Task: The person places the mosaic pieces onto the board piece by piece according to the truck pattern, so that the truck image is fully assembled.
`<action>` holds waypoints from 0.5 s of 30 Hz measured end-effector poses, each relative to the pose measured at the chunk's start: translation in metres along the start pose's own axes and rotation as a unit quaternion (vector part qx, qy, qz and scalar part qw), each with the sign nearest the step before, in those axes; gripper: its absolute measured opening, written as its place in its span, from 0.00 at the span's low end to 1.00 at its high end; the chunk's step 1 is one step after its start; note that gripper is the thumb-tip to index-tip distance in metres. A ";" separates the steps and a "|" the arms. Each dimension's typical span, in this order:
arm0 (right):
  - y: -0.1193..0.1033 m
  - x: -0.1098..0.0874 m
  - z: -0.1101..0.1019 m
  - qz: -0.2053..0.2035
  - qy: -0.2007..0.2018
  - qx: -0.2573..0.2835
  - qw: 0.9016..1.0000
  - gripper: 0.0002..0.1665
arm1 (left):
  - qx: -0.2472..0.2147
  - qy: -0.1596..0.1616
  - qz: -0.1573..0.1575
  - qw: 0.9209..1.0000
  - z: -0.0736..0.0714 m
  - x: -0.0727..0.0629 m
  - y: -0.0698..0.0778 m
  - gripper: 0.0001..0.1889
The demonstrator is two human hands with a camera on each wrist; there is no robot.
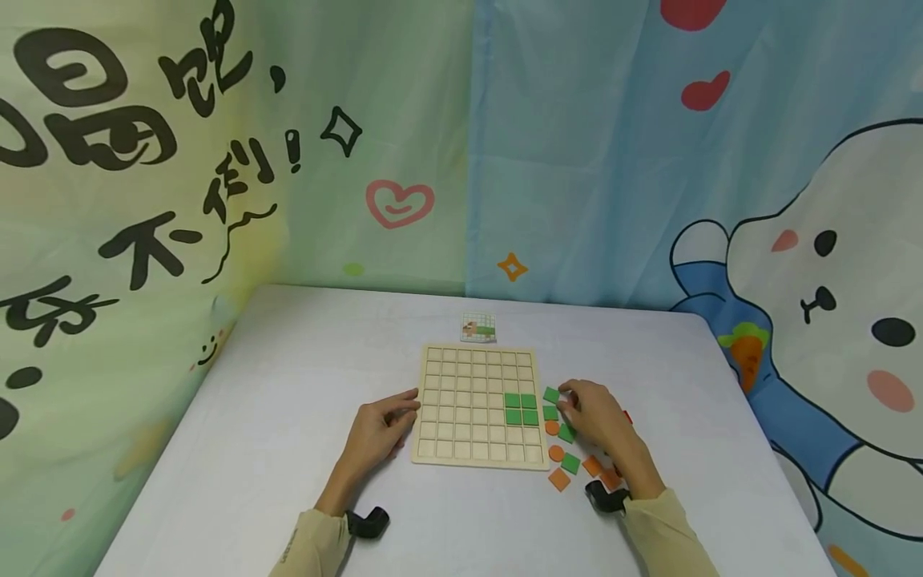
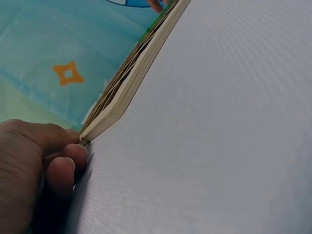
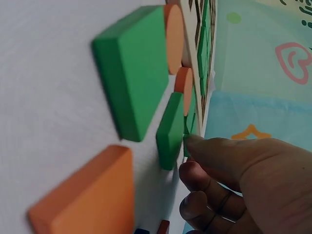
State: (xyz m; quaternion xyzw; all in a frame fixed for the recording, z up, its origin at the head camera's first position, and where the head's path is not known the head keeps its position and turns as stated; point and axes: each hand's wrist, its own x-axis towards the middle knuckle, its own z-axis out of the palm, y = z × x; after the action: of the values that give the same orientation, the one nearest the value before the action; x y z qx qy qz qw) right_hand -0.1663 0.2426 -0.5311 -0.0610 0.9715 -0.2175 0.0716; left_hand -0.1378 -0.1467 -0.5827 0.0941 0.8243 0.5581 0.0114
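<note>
From where I stand, a pale wooden board [image 1: 465,413] lies flat on the white-covered bench [image 1: 238,449], its face divided into rows of shallow square cells. Four glossy green squares [image 1: 513,417] fill a two-by-two block by its right edge. Loose flat tiles are scattered just beside that edge: green pieces [image 1: 570,463], orange discs [image 1: 556,453] and orange squares [image 1: 559,479], all plain-coloured and thick-sided. The person's left hand [image 1: 380,425] has its fingertips at the board's left edge, though I can't tell whether they pinch it. The right hand [image 1: 594,413] has thumb and forefinger close together at the green tile [image 1: 551,394] nearest the top; whether it is gripped, I can't tell. Beyond the board sits a small card [image 1: 479,327] printed with a grid and a green-and-brown figure, too small to make out. Big black Chinese characters [image 1: 140,248] run across the left curtain [image 1: 310,232], among them 不 and, higher up, an exclamation mark; the left sleeve [image 1: 317,545] bears tiny dark lettering I can't read.
</note>
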 end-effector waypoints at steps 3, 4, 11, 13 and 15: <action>-0.001 0.001 0.000 0.003 -0.002 -0.004 1.000 0.22 | -0.001 -0.002 -0.003 1.000 0.000 0.000 0.000 0.11; -0.001 0.001 0.001 0.004 -0.003 -0.005 1.000 0.22 | -0.002 -0.003 -0.005 1.000 0.000 0.000 0.000 0.11; -0.003 0.004 0.001 -0.006 0.007 -0.015 1.000 0.20 | -0.003 -0.001 -0.012 1.000 -0.001 0.000 0.000 0.12; -0.004 0.004 0.000 -0.005 0.010 -0.019 1.000 0.20 | -0.004 -0.001 -0.011 1.000 -0.001 0.000 0.001 0.12; -0.003 0.005 0.000 -0.001 0.009 -0.018 1.000 0.20 | -0.004 -0.002 -0.010 1.000 -0.001 0.000 0.001 0.12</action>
State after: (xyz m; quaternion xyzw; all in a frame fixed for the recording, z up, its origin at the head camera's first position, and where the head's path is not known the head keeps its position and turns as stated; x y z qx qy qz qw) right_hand -0.1709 0.2394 -0.5305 -0.0615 0.9759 -0.2002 0.0620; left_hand -0.1378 -0.1472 -0.5817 0.0872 0.8232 0.5607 0.0184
